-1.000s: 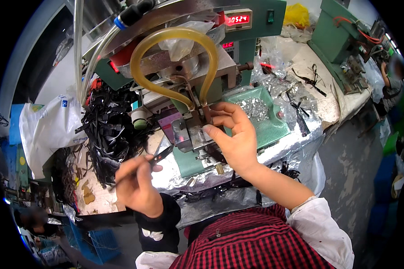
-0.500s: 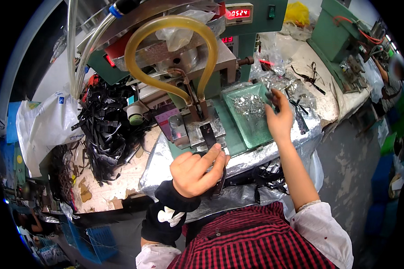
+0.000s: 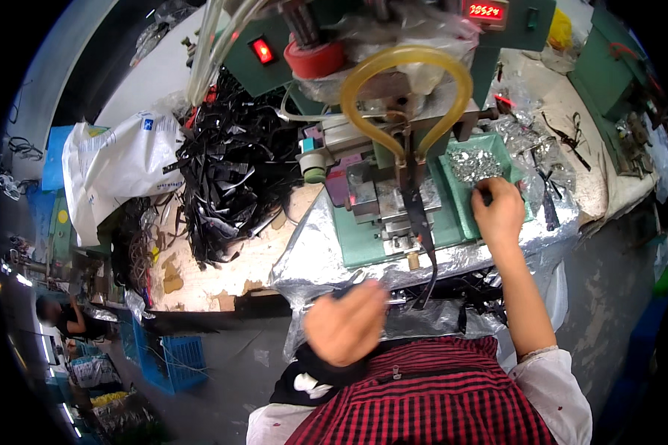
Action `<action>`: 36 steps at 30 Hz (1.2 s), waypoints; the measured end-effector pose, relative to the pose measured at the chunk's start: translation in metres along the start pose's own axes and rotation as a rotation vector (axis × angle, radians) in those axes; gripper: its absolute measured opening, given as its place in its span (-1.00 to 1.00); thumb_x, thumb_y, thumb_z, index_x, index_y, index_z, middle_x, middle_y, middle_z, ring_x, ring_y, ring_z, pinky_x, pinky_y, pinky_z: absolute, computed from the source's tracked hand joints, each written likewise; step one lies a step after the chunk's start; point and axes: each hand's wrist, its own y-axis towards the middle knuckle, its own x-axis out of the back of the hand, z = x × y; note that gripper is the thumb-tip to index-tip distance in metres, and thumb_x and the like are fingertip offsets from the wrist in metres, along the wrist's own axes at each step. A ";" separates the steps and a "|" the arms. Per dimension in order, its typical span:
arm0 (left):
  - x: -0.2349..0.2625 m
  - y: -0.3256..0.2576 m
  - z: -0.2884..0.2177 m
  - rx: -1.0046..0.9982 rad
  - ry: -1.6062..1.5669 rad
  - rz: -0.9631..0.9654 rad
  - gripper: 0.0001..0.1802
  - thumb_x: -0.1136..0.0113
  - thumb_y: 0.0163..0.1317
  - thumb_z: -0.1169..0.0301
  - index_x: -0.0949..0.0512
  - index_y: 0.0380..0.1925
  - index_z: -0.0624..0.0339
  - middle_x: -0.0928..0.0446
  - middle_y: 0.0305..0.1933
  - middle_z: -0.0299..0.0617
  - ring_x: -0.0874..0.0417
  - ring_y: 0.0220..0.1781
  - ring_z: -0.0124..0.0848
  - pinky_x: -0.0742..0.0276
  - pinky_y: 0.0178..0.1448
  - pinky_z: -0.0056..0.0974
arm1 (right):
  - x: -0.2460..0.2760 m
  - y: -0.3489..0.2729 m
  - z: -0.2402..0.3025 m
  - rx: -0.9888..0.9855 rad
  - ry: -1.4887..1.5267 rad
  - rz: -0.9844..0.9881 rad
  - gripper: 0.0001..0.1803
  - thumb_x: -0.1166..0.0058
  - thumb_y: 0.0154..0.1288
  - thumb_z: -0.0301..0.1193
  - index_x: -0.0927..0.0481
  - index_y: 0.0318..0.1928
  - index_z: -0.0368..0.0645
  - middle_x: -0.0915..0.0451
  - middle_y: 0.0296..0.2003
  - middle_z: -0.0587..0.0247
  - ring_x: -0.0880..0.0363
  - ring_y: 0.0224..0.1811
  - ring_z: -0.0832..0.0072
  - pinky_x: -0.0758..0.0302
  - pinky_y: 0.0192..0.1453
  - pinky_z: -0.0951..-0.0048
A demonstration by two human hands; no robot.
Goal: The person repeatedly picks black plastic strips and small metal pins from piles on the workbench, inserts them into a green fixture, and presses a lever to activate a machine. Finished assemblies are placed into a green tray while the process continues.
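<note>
A black strap (image 3: 421, 226) lies in the metal fixture (image 3: 390, 199) of a green press, its end hanging over the front edge. My left hand (image 3: 346, 322), smeared by motion, is in front of the press, apart from the strap; whether it holds anything is unclear. My right hand (image 3: 499, 213) reaches into a green tray (image 3: 462, 206) right of the fixture, its fingers bent together beside a heap of small shiny metal pieces (image 3: 473, 164). What lies between those fingertips is too small to make out. A yellowish hose (image 3: 407, 53) loops above the fixture.
Left of the press lie a big pile of black straps (image 3: 234, 178) and a white plastic bag (image 3: 119, 174). Foil covers the bench's front edge. More black straps (image 3: 482, 289) lie below it. A blue crate (image 3: 182, 362) stands on the floor, and another green machine (image 3: 612, 81) stands right.
My left hand has let go of the black strap and drawn back toward me. The right hand's fingers have curled down into the tray. The whole view has turned leftward.
</note>
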 end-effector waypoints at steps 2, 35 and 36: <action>0.021 -0.006 0.022 0.219 0.122 -0.244 -0.79 -0.43 0.03 0.66 -0.70 -0.30 0.25 -0.71 -0.27 -0.13 -0.66 -0.33 -0.36 -0.48 -0.27 -0.32 | 0.005 -0.003 0.002 -0.089 0.141 0.016 -0.92 -0.29 0.13 -0.48 -0.69 -0.34 -0.17 -0.70 -0.31 0.14 -0.67 -0.20 0.12 -0.56 -0.08 0.16; -0.033 0.027 0.091 0.693 -0.722 -0.426 -0.84 -0.14 0.48 0.53 -0.60 -0.02 0.35 -0.71 -0.03 0.03 -0.78 -0.21 -0.32 -0.66 -0.23 -0.38 | 0.014 0.007 0.106 -0.141 1.048 0.054 -0.61 -0.28 0.23 -0.56 -0.57 0.08 -0.26 -0.72 -0.19 0.15 -0.70 -0.09 0.36 -0.55 0.08 0.34; -0.023 0.042 0.075 0.653 -0.725 -0.426 -0.83 -0.13 0.49 0.53 -0.60 -0.02 0.35 -0.70 -0.02 0.07 -0.78 -0.22 -0.30 -0.67 -0.23 -0.36 | 0.013 0.007 0.106 -0.130 1.056 0.066 -0.58 -0.28 0.23 -0.55 -0.54 0.11 -0.27 -0.72 -0.19 0.16 -0.70 -0.08 0.38 -0.54 0.09 0.37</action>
